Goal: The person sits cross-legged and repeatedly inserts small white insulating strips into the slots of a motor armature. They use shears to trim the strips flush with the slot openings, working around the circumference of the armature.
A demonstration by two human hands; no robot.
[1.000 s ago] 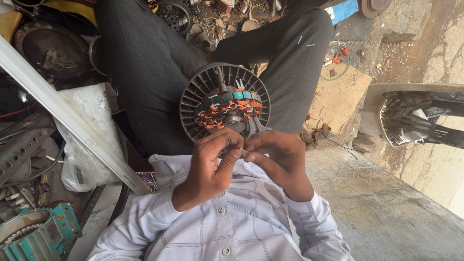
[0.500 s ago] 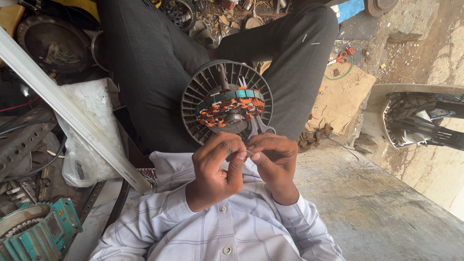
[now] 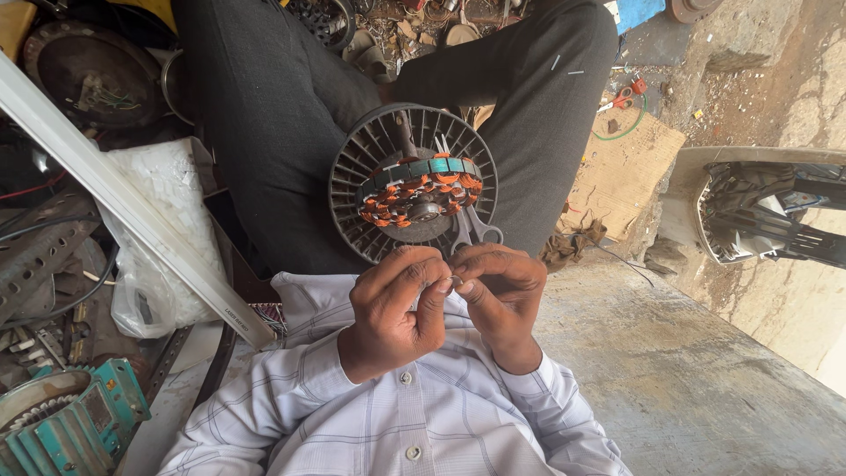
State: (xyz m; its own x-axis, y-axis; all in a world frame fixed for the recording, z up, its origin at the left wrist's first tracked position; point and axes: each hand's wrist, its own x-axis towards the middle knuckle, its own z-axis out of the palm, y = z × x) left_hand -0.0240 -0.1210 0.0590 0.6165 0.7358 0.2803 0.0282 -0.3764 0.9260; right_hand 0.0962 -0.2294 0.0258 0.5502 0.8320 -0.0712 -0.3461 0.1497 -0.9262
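The left hand point(image 3: 392, 308) and the right hand point(image 3: 498, 291) met close to the person's chest, fingertips together over a small metal part point(image 3: 456, 282). Both grips were narrow, pinched on that part; it was too small to tell its kind or which way it pointed.

Just beyond the hands, a fan motor stator point(image 3: 414, 189) rested on the person's lap, against the dark trousers point(image 3: 264, 132). It was a round, ribbed grey housing with orange copper windings and a teal lamination ring. Its flat face was turned up toward the camera, tilted slightly, so its shaft axis ran toward the viewer. A pair of spanners point(image 3: 471, 231) lay across its lower rim, their open ends toward the hands and touching the housing.

To the left, a long pale metal strip point(image 3: 132, 211) ran diagonally, with a white plastic bag point(image 3: 163, 229) just beside it and a teal machine casing point(image 3: 75, 414) in the lower corner; that side was crowded. To the right, a bare concrete slab point(image 3: 687, 370) offered open room up to its edge. A cardboard sheet point(image 3: 621, 163) lay beyond the right knee.
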